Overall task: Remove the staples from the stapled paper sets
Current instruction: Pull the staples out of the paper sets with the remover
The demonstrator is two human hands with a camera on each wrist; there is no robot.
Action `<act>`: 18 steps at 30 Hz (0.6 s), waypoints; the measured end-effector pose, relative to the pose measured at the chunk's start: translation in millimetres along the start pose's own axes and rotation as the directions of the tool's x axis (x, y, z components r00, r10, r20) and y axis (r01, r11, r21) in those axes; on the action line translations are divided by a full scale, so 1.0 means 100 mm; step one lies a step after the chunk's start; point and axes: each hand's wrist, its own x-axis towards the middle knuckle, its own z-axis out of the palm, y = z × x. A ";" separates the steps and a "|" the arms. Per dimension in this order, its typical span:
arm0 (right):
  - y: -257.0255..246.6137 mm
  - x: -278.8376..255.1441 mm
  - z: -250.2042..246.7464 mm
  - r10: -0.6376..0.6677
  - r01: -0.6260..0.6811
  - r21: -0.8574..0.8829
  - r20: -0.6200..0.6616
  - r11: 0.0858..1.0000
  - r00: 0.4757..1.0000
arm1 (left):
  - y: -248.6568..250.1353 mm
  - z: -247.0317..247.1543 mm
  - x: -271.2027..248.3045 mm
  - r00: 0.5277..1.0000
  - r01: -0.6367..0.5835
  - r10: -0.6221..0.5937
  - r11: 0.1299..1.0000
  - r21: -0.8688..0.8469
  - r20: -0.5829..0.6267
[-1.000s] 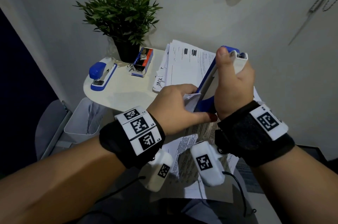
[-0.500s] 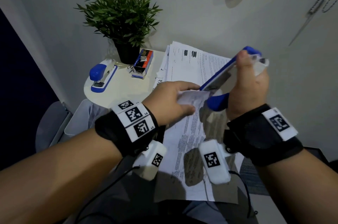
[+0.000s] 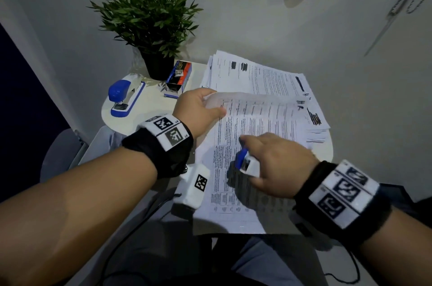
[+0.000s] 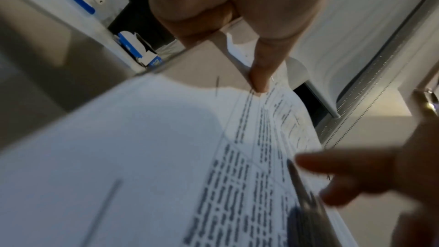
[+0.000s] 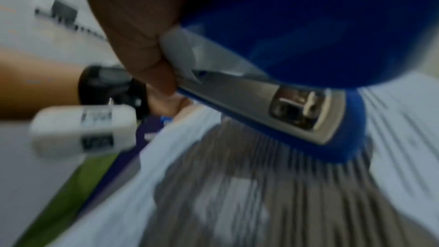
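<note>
A printed paper set (image 3: 233, 157) lies in front of me, over the table edge. My left hand (image 3: 201, 108) pinches its top left corner, thumb on top, and lifts that corner; the left wrist view shows the thumb (image 4: 261, 74) on the sheet (image 4: 142, 147). My right hand (image 3: 278, 166) grips a blue and white stapler (image 3: 246, 163) low over the middle of the page. In the blurred right wrist view the stapler (image 5: 297, 63) shows its blue body and metal base close above the print. No staple is visible.
A stack of more printed papers (image 3: 268, 75) lies behind on the small round white table (image 3: 145, 119). A second blue stapler (image 3: 125, 96), a staples box (image 3: 178, 75) and a potted plant (image 3: 149, 19) stand at the back left. A wall closes the far side.
My right hand has dropped with the stapler from up by the paper's corner to low over the page. My left hand has moved away from me, taking the corner along and opening the sheet out.
</note>
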 end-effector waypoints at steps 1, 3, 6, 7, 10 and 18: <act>-0.01 0.02 0.04 0.007 -0.005 -0.030 0.059 1.000 0.998 | -0.02 -0.01 0.02 1.000 -0.002 0.002 1.000 0.012 0.011; 0.01 0.04 0.08 0.019 -0.016 -0.029 0.090 0.999 0.996 | -0.05 -0.05 0.04 0.997 -0.026 0.021 0.998 0.060 0.070; 0.01 0.04 0.08 0.029 -0.025 -0.036 0.119 0.999 0.992 | -0.16 -0.14 0.03 0.977 -0.127 0.101 0.983 0.132 0.187; 0.00 0.04 0.06 0.036 -0.032 -0.034 0.125 0.999 0.991 | -0.18 -0.17 0.01 0.964 -0.184 0.150 0.972 0.146 0.221; 0.03 0.00 0.05 0.023 -0.022 0.047 -0.030 0.999 0.999 | -0.32 -0.27 -0.02 0.890 -0.399 0.292 0.871 0.287 0.351; 0.08 -0.04 0.02 0.017 -0.005 0.126 -0.100 0.992 0.995 | -0.55 -0.33 -0.06 0.517 -0.853 0.568 0.402 0.333 0.640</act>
